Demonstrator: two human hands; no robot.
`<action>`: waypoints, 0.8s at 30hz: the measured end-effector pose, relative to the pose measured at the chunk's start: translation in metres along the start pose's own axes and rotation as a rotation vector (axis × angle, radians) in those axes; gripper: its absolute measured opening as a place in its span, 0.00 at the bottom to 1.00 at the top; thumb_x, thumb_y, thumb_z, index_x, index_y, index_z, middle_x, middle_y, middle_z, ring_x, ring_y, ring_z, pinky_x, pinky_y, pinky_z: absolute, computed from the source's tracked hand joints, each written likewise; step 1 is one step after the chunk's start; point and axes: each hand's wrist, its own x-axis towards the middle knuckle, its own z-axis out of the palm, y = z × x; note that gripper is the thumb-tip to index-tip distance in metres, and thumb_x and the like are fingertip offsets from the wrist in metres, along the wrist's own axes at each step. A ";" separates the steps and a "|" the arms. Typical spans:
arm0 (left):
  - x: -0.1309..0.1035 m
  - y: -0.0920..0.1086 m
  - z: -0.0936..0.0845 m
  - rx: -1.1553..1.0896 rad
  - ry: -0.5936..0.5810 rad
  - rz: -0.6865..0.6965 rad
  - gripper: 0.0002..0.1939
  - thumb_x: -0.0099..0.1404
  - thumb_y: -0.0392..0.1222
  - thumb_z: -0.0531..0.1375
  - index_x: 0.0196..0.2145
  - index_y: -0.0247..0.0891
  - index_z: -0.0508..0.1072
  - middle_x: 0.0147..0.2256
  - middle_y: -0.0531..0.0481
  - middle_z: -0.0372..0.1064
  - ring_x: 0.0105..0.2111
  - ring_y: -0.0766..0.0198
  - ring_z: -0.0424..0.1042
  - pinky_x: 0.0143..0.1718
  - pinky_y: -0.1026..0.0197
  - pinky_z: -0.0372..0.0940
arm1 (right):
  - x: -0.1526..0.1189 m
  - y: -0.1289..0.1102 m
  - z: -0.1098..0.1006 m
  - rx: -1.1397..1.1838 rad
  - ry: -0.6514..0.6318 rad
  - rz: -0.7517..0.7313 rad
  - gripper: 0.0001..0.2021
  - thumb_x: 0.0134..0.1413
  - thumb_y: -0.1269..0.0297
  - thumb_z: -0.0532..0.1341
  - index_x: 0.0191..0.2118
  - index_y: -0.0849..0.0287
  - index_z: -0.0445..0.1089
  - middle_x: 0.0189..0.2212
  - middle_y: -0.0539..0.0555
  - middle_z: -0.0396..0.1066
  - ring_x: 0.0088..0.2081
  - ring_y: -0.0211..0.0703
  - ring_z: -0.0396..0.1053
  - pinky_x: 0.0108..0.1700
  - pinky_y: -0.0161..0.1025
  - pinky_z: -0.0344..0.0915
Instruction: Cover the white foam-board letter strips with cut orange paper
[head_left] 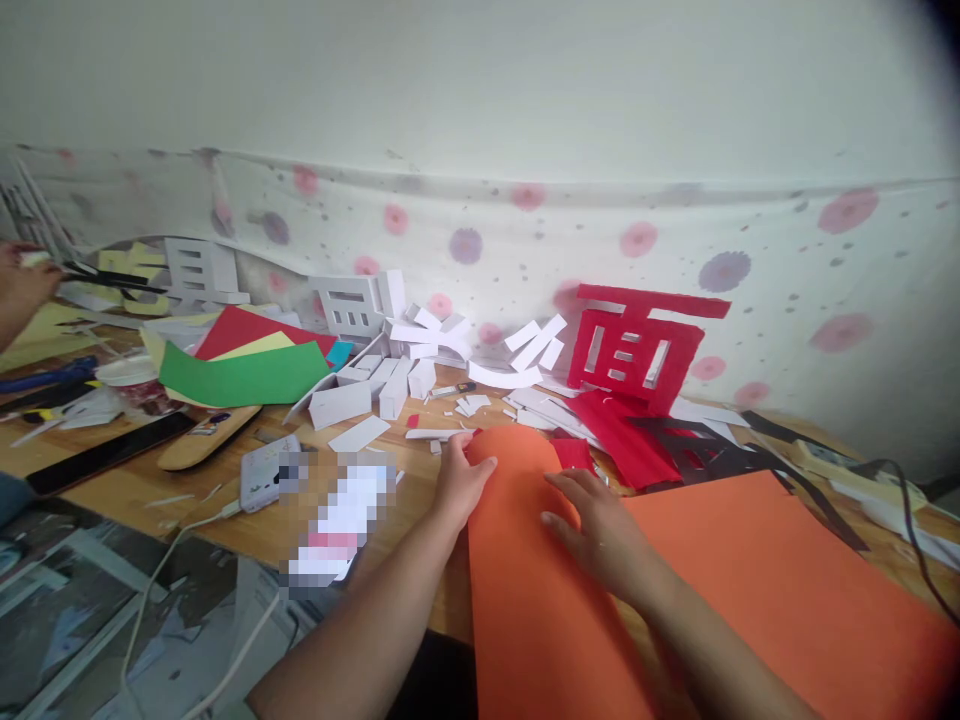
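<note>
An orange sheet of paper or foam (525,570) is curved over at its far end in front of me. My left hand (459,480) grips its left edge, thumb on top and the other fingers around behind it. On the right side of the curve my right hand (600,525) rests with fingers and thumb apart, touching the surface. A second orange sheet (757,570) lies flat to the right of my right forearm. Just beyond my hands are red pieces (630,440) and a standing red cut-out character (637,350).
White block shapes (341,405) and scraps crowd the back. A phone-like device (341,525) with a blurred screen and a power bank (266,472) with a cable lie left. Coloured sheets (247,375) sit farther left. Another person's hand (26,285) holds scissors (112,275) at far left.
</note>
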 end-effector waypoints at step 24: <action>-0.015 0.023 0.006 -0.510 -0.225 -0.282 0.44 0.52 0.45 0.70 0.60 0.43 0.52 0.58 0.35 0.61 0.48 0.54 0.72 0.48 0.52 0.68 | 0.055 -0.007 -0.026 -0.108 0.033 0.208 0.29 0.56 0.59 0.55 0.64 0.57 0.55 0.35 0.58 0.76 0.36 0.53 0.74 0.35 0.40 0.63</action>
